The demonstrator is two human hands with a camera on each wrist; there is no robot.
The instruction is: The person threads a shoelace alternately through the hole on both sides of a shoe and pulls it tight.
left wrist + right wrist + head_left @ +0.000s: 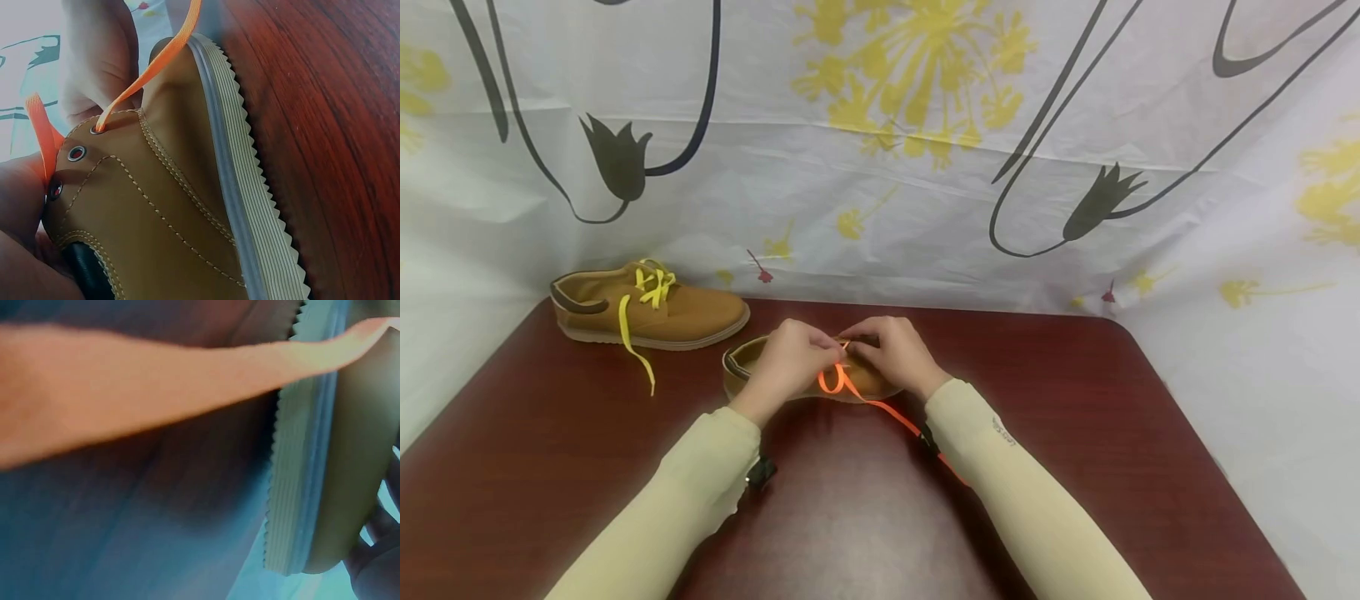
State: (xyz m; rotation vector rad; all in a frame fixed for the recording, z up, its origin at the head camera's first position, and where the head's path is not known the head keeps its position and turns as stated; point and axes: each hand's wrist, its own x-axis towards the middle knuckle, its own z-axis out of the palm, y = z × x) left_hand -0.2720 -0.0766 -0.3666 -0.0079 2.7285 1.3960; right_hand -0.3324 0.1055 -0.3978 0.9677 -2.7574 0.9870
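A tan shoe [874, 385] with a dark collar lies on the table in front of me, toe to the right. Its orange shoelace [887, 408] runs from an eyelet down over the side and past my right wrist. My left hand [786, 362] pinches the lace over the tongue area. Opposite it, my right hand [898, 354] has its fingertips curled on a short stretch of lace at the eyelets. The left wrist view shows metal eyelets [77, 153], one with lace through it. In the right wrist view, the lace crosses close before the shoe's sole [297, 469].
A second tan shoe [692, 315] with a yellow shoelace [625, 325] stands at the back left of the dark red table [865, 500]; one lace end hangs onto the tabletop. Behind is a white patterned curtain [880, 225]. A small black device [762, 473] sits beneath my left wrist.
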